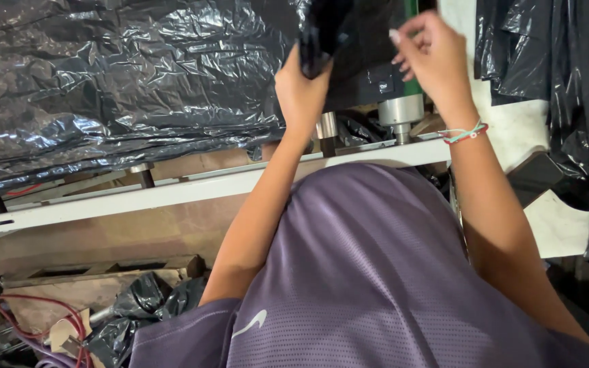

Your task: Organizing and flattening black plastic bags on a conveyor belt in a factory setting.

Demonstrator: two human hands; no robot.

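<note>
My left hand [301,88] is raised and closed on a bunched fold of black plastic film [325,31] near the top of the view. My right hand [434,58] is up beside it, fingers curled on the same dark film close to a green roller [412,8]. A large crinkled sheet of black plastic [117,82] spreads to the left over the machine. A woven bracelet sits on my right wrist [465,133]. My purple shirt [376,272] fills the lower middle.
A white metal rail [172,192] runs across under the film, with a steel cylinder [401,112] below the roller. More black plastic hangs at the right [553,61]. Red cables [49,313] and scrap film lie at the lower left by a wooden board [103,269].
</note>
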